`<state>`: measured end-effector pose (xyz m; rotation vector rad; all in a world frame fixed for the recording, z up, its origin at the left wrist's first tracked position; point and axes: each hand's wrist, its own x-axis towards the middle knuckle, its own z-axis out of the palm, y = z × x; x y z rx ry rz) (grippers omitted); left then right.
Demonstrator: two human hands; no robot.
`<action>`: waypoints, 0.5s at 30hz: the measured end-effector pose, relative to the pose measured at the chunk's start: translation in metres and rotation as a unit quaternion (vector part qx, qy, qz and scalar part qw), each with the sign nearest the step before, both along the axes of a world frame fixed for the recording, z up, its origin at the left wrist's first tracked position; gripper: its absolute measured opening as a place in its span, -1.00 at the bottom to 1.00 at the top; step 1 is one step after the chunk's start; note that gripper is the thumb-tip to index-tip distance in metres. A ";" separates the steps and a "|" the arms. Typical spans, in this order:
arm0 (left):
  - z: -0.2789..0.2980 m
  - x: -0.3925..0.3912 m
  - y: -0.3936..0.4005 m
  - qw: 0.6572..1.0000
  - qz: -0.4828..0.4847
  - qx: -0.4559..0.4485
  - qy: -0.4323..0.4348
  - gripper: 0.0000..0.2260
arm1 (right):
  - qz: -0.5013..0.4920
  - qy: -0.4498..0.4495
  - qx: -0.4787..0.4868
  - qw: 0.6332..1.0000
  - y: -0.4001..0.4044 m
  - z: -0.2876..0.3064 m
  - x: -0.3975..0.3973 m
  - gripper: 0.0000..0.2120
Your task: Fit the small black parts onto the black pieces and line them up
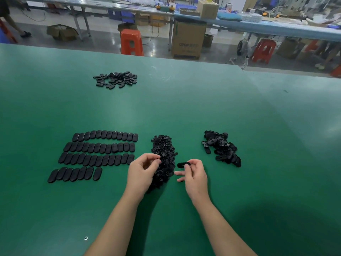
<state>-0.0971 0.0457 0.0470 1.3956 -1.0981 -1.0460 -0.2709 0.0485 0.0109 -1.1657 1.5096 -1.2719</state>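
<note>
A heap of small black parts lies in the middle of the green table. My left hand hovers at the heap's left edge, fingertips pinching one small part. My right hand pinches a black oval piece just right of the heap. Several rows of oval pieces lie lined up side by side at the left. A loose pile of oval pieces sits at the right.
Another scatter of black pieces lies further back on the table at the left. Beyond the table's far edge stand an orange stool, a cardboard box and long workbenches. A small white speck lies near the front edge.
</note>
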 end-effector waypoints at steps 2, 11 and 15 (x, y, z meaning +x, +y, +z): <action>0.001 -0.014 -0.001 1.000 -0.006 0.005 -0.009 -0.85 | -0.001 -0.006 0.000 1.000 -0.001 -0.001 0.000 -0.91; 0.000 -0.055 -0.007 0.997 -0.031 0.059 -0.047 -0.85 | 0.005 -0.003 0.025 1.000 -0.002 -0.006 -0.002 -0.90; 0.006 -0.063 -0.008 0.997 -0.048 0.056 -0.027 -0.85 | 0.015 0.084 0.000 0.996 -0.003 -0.008 -0.004 -0.85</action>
